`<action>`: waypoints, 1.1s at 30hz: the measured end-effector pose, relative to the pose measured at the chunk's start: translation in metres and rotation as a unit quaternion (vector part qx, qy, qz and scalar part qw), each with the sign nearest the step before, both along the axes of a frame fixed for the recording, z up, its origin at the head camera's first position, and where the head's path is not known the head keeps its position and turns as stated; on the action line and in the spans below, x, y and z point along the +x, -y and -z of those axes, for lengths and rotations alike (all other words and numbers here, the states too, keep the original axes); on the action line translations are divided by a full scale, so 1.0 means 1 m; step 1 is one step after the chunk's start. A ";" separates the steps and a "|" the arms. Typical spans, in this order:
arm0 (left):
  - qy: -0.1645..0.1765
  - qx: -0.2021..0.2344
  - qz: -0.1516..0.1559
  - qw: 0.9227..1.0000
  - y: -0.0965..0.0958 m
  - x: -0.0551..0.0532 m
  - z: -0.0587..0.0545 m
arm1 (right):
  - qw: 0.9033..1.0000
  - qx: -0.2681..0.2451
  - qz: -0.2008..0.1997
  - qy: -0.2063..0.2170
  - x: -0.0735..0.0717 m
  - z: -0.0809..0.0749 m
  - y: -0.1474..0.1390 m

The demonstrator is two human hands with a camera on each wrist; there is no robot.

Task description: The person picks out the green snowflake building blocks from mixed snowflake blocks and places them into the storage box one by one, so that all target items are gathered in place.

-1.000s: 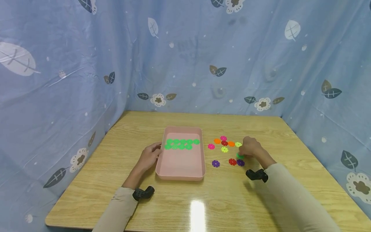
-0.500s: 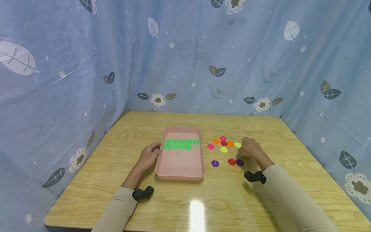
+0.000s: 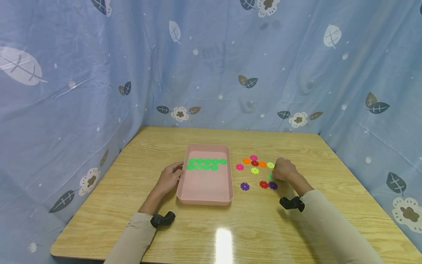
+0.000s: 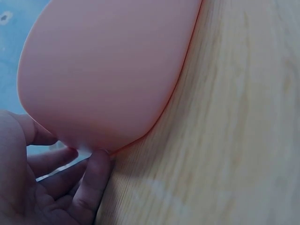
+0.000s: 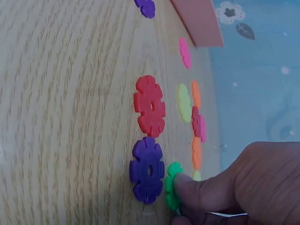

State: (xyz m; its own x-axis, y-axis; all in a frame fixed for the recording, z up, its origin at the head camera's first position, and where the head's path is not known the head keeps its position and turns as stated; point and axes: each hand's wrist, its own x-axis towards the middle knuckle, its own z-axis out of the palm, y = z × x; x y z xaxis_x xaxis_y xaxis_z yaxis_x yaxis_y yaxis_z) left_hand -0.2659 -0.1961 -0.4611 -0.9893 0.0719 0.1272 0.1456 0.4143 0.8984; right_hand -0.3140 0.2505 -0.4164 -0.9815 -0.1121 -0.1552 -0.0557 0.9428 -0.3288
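Note:
My right hand (image 3: 284, 170) pinches a green snowflake disc (image 5: 171, 187), a notched plastic toy piece, with the thumb on its face. The fingers behind it are mostly hidden. Right beside it lie a purple disc (image 5: 147, 170) and a red disc (image 5: 150, 107), flat on the table. My left hand (image 3: 169, 179) is at the left wall of a pink tray (image 3: 205, 201), its bent fingertips touching the outside of that wall in the left wrist view. Inside the tray, green discs (image 3: 207, 161) lie in two rows across the far half, the nearer row shorter.
Several loose discs lie between tray and right hand: pink (image 3: 239, 167), orange (image 3: 246, 161), dark red (image 3: 254, 163), yellow-green (image 3: 255, 171) and another purple one (image 3: 245, 186). The wooden table (image 3: 158, 146) has a blue patterned curtain (image 3: 211, 73) around its back and sides.
My right hand has stayed at nearly the same spot, its fingers shifting slightly around the green disc, which shows less than a second ago. My left hand and the tray have not moved.

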 end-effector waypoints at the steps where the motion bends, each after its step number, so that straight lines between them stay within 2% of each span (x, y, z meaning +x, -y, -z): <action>1: 0.001 0.000 0.000 1.000 0.000 0.000 0.000 | 1.000 -0.006 -0.003 0.000 0.000 0.000 -0.001; 6: 0.003 0.001 0.001 1.000 0.000 -0.001 0.000 | 0.999 -0.036 -0.021 0.003 0.003 -0.004 -0.003; 12: 0.000 0.002 -0.001 1.000 0.000 -0.002 -0.001 | 0.999 -0.028 -0.039 -0.011 0.007 -0.008 -0.001; 17: 0.000 0.007 0.002 1.000 0.000 -0.002 0.002 | 0.999 -0.010 -0.041 -0.016 0.007 -0.005 0.002; 24: 0.007 0.004 0.010 1.000 0.001 0.001 -0.001 | 0.999 0.000 -0.042 -0.018 0.004 -0.004 0.004; 33: 0.010 0.006 0.006 1.000 0.002 0.001 0.002 | 0.998 -0.031 -0.044 -0.042 0.003 -0.005 0.006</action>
State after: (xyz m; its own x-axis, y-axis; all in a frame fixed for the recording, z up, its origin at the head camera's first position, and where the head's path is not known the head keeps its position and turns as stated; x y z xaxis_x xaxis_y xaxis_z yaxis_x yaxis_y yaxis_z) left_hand -0.2645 -0.1979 -0.4628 -0.9906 0.0828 0.1085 0.1328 0.4011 0.9063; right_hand -0.3108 0.2448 -0.4115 -0.9766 -0.2054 -0.0630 -0.1673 0.9109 -0.3773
